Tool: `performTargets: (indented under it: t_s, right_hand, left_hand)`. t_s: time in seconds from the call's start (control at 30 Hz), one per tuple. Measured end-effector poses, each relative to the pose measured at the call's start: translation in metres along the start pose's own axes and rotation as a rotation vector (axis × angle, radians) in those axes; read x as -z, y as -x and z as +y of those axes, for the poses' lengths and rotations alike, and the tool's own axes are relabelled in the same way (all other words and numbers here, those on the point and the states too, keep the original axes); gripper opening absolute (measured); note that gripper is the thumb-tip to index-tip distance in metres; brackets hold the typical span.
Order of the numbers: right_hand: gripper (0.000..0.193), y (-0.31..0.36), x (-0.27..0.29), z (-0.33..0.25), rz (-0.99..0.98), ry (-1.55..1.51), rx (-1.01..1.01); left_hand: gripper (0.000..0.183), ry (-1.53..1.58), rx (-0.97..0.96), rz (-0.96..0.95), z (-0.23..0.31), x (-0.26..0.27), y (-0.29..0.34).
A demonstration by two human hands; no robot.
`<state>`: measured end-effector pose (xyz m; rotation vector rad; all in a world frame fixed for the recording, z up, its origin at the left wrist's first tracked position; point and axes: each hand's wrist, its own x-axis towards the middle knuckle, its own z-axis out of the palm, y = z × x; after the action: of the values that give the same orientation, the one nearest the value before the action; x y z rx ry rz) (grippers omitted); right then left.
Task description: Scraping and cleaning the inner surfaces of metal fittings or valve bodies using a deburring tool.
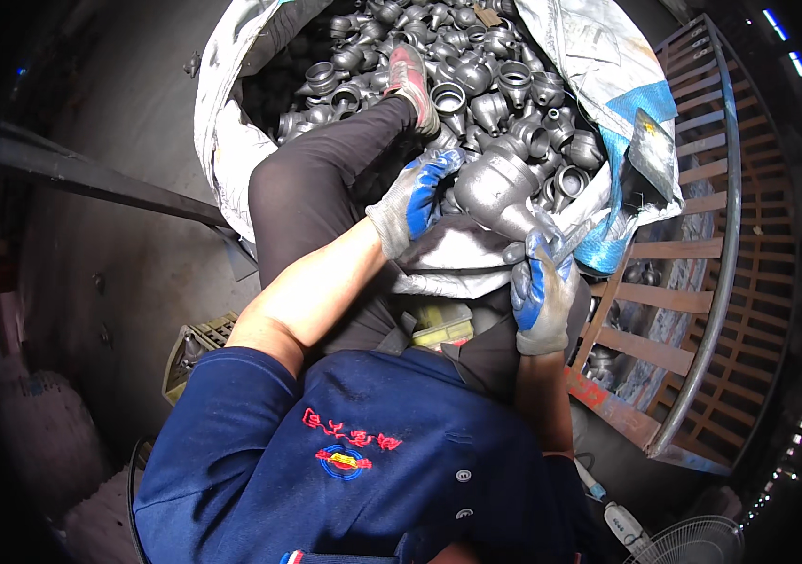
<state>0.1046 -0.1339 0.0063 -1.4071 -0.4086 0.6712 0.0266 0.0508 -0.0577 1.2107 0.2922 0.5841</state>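
One large, dark-grey, bulb-shaped metal fitting [495, 191] is held over the near edge of a white woven sack [598, 42]. The right blue-and-grey-gloved hand [542, 293]: grip clamped on its narrow neck. The left gloved hand [420, 195]: at its wide end, grip unclear.

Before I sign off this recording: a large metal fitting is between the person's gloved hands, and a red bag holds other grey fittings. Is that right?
Not quite: the head view shows the bag is white, not red. The rest stands: the large metal fitting is between the gloved left hand and right hand, with other grey fittings in the bag.
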Motion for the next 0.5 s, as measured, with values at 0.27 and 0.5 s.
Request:
performTargets:
  t_s: [0.27,0.5]
  right_hand:
    - [0.023,-0.012,0.003,-0.007,0.064,-0.112,-0.185]
    - [0.027,-0.017,0.014,0.005,0.072,-0.060,-0.131]
  left_hand:
    - [0.026,0.482,0.414,0.139,0.010,-0.003,0.000]
    - [0.027,0.354,0.438,0.194,0.010,-0.008,-0.001]
